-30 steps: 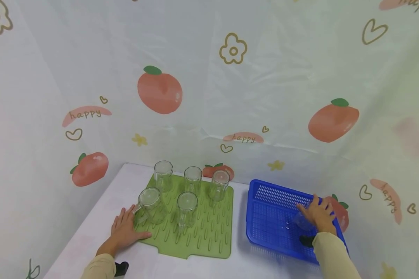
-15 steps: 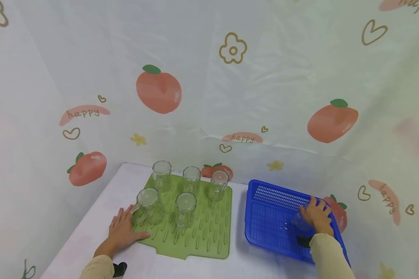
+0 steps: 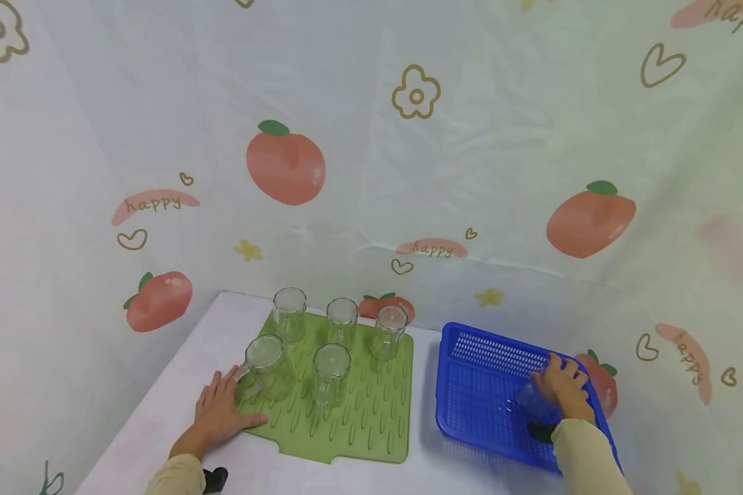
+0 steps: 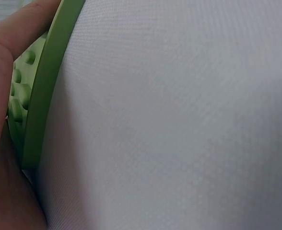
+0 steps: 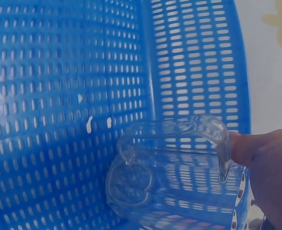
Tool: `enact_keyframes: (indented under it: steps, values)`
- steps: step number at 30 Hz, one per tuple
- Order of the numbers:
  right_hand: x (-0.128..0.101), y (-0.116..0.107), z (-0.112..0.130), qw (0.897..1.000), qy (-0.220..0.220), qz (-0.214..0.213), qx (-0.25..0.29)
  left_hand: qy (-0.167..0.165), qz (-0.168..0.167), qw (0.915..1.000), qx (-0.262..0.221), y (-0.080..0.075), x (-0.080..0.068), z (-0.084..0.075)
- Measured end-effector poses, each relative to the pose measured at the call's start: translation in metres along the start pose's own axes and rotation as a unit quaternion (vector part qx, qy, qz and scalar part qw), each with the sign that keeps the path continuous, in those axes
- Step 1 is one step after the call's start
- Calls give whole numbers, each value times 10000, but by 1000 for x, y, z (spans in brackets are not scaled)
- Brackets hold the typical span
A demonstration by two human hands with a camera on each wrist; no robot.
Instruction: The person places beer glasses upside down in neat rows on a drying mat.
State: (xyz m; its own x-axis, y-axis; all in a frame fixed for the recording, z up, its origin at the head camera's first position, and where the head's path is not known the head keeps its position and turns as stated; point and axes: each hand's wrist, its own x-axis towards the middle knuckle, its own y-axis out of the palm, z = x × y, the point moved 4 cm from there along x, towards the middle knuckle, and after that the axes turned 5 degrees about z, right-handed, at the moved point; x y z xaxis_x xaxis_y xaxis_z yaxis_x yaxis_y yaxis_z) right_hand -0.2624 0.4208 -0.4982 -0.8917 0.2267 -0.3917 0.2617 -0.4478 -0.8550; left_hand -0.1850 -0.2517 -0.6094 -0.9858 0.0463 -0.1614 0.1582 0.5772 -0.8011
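Observation:
My left hand lies flat with fingers spread at the near-left corner of a green drying mat; in the left wrist view its thumb crosses the mat's edge. Close to its fingertips is the handle of a clear glass mug. Inside a blue plastic basket, my right hand grips another clear glass mug. The right wrist view shows this mug lying on its side, handle up, with the thumb at the rim. The other fingers are mostly hidden there.
More glass mugs stand on the mat, including one at the front and one at the back right. The basket's tall slotted wall surrounds the right hand. A white patterned cloth hangs behind the table.
The right hand's fingers have closed in round the mug in the basket. The left hand stays at the mat's corner, and the mugs on the mat have not moved.

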Motion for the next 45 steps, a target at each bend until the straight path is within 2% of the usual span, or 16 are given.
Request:
enact_keyframes:
  steps: [14,21,27,32,39,45]
  values:
    - [-18,-2,12,9989,-459,-16,-133,-161,252,9996,-10,-1,-1,-3]
    - [-22,-2,20,9969,-747,-167,-176,-179,173,9997,-7,5,-1,2]
    - [-25,-5,28,9941,-1015,-264,-263,-128,81,9999,-4,2,-2,-1]
    - [-31,-8,38,9901,-1263,-484,-376,-60,5,10000,31,1,0,1]
    - [-41,-11,53,9793,-1759,-892,-451,-106,121,9998,80,4,1,3]
    - [-47,-13,64,9751,-1959,-956,-411,-130,150,9998,-14,2,0,0]
